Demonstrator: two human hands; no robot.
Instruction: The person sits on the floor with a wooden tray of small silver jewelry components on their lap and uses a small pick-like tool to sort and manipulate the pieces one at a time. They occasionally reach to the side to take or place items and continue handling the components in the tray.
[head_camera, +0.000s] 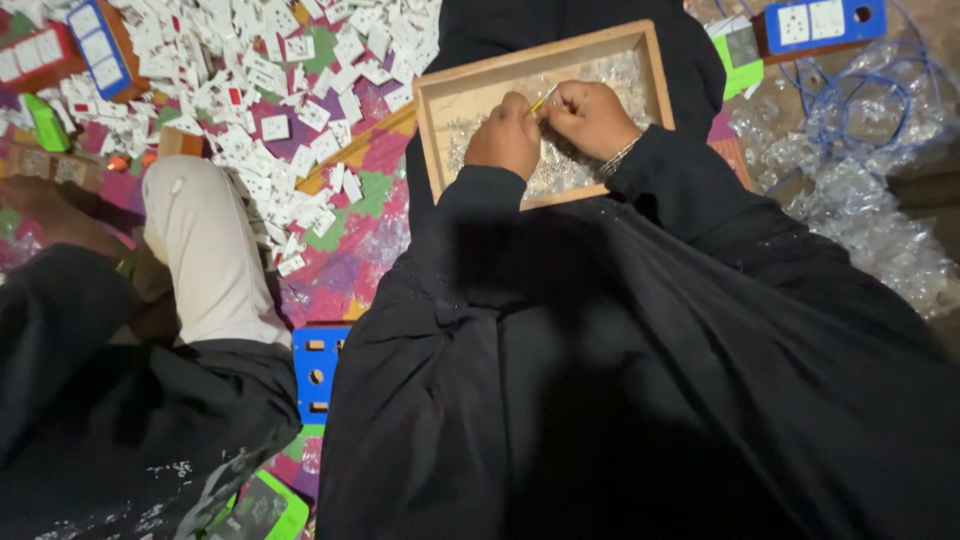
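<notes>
Together, two hands, left hand (506, 136) and right hand (592, 118), pinch one thin tool (543, 99) over one wooden tray (436, 98).

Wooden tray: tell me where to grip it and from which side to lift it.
Grip the wooden tray by its two short side walls, one hand at each end. It rests tilted on the lap, its raised rim gives a hold, and the left hand and right hand are busy over its middle.

Single head-worn cam, looking steeply down over the wearer's black-robed lap (640, 380), close range, wooden tray (440, 100) near top centre, patterned floor mat (350, 250) left; no second view to overlap.
</notes>
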